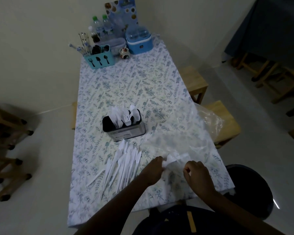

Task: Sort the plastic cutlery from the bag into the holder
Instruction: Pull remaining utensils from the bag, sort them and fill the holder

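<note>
Loose cutlery [122, 165] was piled on the counter [126, 82], near the half-filled holder [126, 131]. More white pieces [175, 157] were gripped by the left hand [153, 170]. The clear bag [209, 121] seemed to be pinched by the curled right hand [198, 174]. If the clear bag were tugged hard, white pieces could be spilled to the floor.

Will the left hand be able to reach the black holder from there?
Probably yes. The holder stands just past the left hand, and only loose cutlery lies flat between them. The hand first has to let go of the bag it grips.
</note>
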A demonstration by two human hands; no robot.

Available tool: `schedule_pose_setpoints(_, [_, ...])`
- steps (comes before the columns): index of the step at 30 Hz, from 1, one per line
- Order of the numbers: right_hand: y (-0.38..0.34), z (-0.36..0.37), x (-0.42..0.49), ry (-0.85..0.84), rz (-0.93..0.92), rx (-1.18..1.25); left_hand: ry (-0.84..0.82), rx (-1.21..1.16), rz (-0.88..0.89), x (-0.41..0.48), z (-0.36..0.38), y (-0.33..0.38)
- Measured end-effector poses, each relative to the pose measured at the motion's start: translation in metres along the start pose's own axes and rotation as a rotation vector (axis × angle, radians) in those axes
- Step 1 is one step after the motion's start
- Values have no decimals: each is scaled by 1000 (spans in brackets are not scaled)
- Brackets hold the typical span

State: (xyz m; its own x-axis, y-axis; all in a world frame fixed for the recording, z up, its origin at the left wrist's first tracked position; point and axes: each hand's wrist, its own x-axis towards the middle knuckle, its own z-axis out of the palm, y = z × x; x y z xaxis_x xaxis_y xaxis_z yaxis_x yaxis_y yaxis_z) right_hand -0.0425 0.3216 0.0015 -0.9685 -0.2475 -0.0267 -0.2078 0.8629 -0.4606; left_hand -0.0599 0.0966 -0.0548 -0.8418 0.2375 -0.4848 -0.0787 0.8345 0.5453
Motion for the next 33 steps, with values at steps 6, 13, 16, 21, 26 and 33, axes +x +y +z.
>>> schedule_pose_setpoints(6, [5,0,5,-22,-22,-14,-15,-8,-120,-74,-63,-13])
schedule_pose_setpoints(13, [22,-1,9,-37,-26,-169,164,-43,-295,-111,-73,-48])
schedule_pose_setpoints(16, [34,-1,8,-52,-22,-249,288,-69,-372,-101,-58,-49])
schedule_pose_setpoints(21, [49,1,5,-71,-28,-333,412,-46,-467,-83,-39,-42])
schedule_pose_setpoints(26, [47,3,1,-103,-33,-342,452,-40,-480,-74,-34,-37])
schedule_pose_setpoints(33, [42,1,5,-132,-59,-288,513,-3,-491,-72,-28,-32])
